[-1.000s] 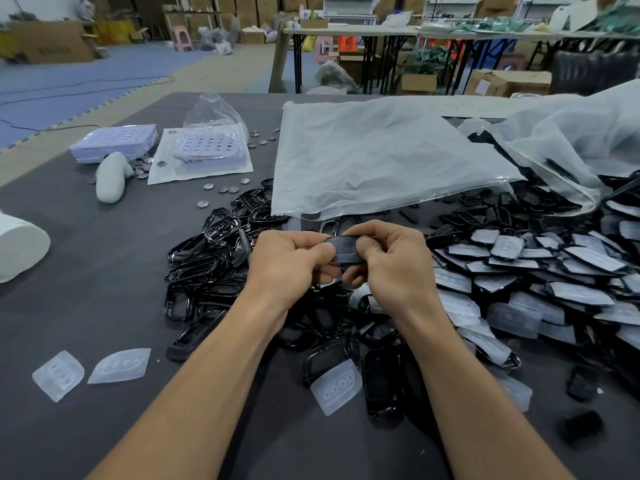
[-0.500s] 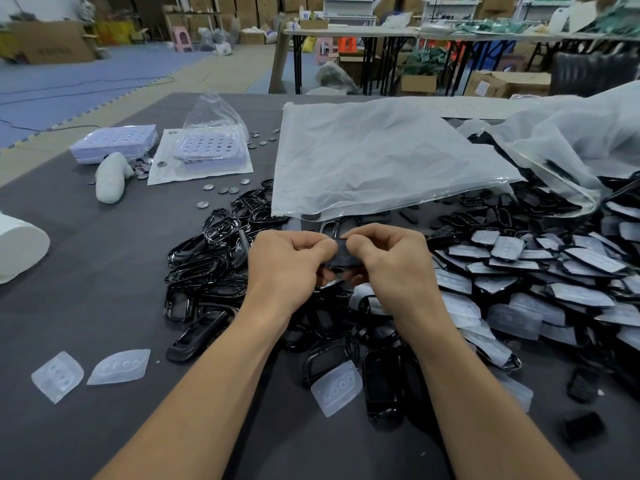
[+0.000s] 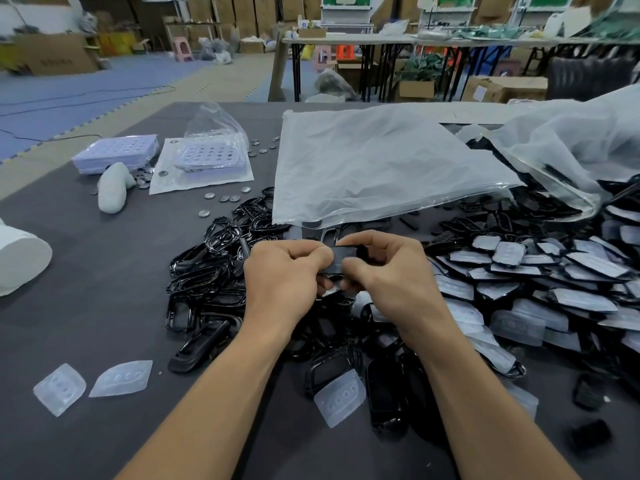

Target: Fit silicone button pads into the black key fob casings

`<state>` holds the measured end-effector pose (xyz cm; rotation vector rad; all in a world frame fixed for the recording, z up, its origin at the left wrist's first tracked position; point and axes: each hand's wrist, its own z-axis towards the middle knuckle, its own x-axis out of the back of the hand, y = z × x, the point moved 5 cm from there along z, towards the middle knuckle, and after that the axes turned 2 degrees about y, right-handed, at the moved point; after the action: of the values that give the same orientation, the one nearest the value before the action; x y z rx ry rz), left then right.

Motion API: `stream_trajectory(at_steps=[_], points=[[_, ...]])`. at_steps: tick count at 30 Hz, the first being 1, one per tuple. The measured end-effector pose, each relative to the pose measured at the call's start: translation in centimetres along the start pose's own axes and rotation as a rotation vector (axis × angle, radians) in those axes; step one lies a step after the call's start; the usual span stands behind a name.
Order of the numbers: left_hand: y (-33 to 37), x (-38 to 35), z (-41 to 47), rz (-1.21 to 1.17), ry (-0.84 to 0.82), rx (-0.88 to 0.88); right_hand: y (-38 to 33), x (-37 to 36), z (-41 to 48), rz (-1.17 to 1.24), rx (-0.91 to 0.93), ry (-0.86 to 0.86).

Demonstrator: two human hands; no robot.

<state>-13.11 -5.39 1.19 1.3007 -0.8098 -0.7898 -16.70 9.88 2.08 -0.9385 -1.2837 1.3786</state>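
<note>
— Dark grey table, with warehouse shelves and cartons behind it. Where is the piece being worked?
— One black casing is up off the table at centre, held between both hands above the heap.
— How do the fingers sit?
— The left hand has thumb and forefinger curled onto the casing's left end. The right hand pinches the right end, fingers bent over the top. I cannot tell whether a pad sits in it, as the fingers cover most of it.
— And around it?
— Beneath the hands and to the left lies a heap of empty black casings. To the right is a spread of casings with pale pads in them. One loose silicone pad rests on casings between the forearms. Two more pads lie well apart on the bare table at lower left.
— Further out?
— A clear plastic bag lies flat behind the hands, its near edge over the heap. Small silver discs are scattered left of it, near white trays.
</note>
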Motion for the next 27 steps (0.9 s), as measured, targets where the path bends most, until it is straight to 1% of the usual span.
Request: stream_trajectory(at_steps=[4, 5, 8, 10, 12, 14, 16, 17, 18, 22, 24, 25, 27], points=[[-0.2, -0.2, -0.1, 0.014, -0.015, 0.025, 0.1, 0.2, 0.1, -0.066, -0.045, 0.016], [-0.2, -0.2, -0.1, 0.024, -0.013, 0.027, -0.3, 0.4, 0.1, -0.149, -0.016, 0.021], [0.1, -0.3, -0.1, 0.068, -0.001, 0.008, -2.1, 0.4, -0.6, -0.545, 0.14, -0.022], [0.1, -0.7, -0.2, 0.045, -0.003, 0.029, -3.0, 0.3, -1.0, -0.701, 0.177, -0.043], [-0.1, -1.3, -0.5, 0.0, -0.053, 0.056, -3.7, 0.7, -1.3, -0.784, 0.185, -0.029], [0.2, -2.2, -1.0, -0.031, -0.156, 0.045, -4.4, 2.0, -1.5, -0.846, 0.18, -0.032], [0.5, -2.7, -1.6, -0.077, -0.214, 0.038, -5.3, 4.5, -1.4, -0.898, 0.127, -0.023], [0.6, -2.6, -1.7, -0.081, -0.206, 0.027, -5.7, 6.1, -1.1, -0.935, 0.084, -0.012], [0.7, -2.4, -1.8, -0.057, -0.181, 0.006, -6.0, 7.8, -0.8, -0.983, 0.038, 0.0], [0.3, -1.3, -1.6, 0.173, -0.06, -0.084, -6.8, 13.9, 0.5, -1.203, -0.135, 0.041], [0.3, -0.8, -1.4, 0.274, -0.019, -0.118, -6.9, 15.2, 0.8, -1.323, -0.2, 0.0], [0.6, -0.7, -1.4, 0.335, 0.007, -0.151, -7.1, 15.2, 0.9, -1.366, -0.215, -0.022], [1.0, -0.4, -1.5, 0.463, 0.057, -0.231, -7.5, 14.1, 1.3, -1.39, -0.154, -0.033]])
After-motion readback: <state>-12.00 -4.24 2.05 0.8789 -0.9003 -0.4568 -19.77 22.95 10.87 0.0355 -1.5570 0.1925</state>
